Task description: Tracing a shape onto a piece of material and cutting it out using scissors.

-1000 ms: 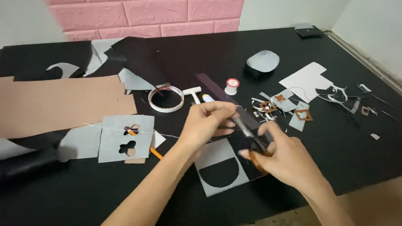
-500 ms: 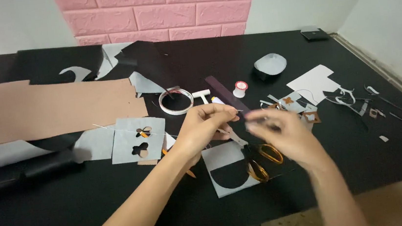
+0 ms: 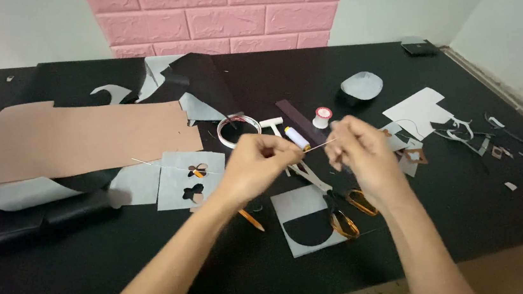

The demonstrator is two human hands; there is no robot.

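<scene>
My left hand (image 3: 257,163) and my right hand (image 3: 359,151) are raised side by side above the middle of the black table (image 3: 95,278). Each pinches one end of a thin pale thread (image 3: 314,146) stretched between them. Below my right hand lie scissors (image 3: 339,213) with orange handles, resting partly on a grey sheet (image 3: 292,205) with a half-round cutout. A white spool with yellow thread (image 3: 297,138) lies just behind the hands. An orange pencil (image 3: 250,219) pokes out under my left wrist.
A large brown sheet (image 3: 81,135) and grey and black sheets fill the left side. A grey piece with butterfly-shaped cutouts (image 3: 191,176) lies left of my hands. A tape ring (image 3: 237,130), small red-topped spool (image 3: 321,117), grey rounded object (image 3: 361,86), white paper (image 3: 418,111) and scraps (image 3: 478,136) lie behind and to the right.
My right hand held the scissors against what my left hand pinched, then laid them on the table. Both hands have risen and now pinch the thread between them.
</scene>
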